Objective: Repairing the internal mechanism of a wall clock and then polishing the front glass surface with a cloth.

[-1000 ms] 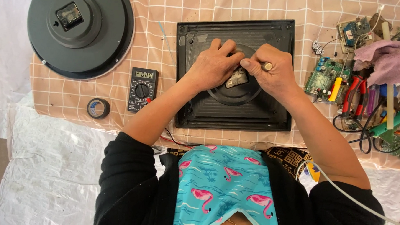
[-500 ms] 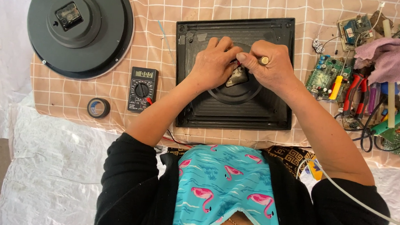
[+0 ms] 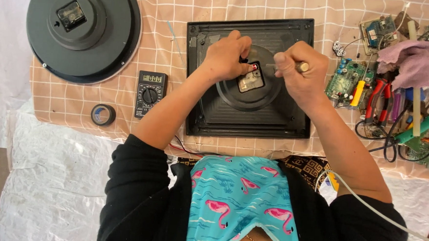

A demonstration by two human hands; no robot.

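At frame centre, our left hand [image 3: 226,57] pinches the pale clock movement [image 3: 251,81] on the square black clock back [image 3: 293,119]; our right hand [image 3: 300,73] is closed around a thin tool [image 3: 303,67].

A single head-worn camera looks almost straight down from above the person's chest onto the checked cloth [image 3: 191,7] of the work surface. It sits fairly near, so both forearms fill the middle. The person's torso takes the near edge; the square black clock back [image 3: 246,122] lies centred, a round one [image 3: 82,30] far left, tools far right.
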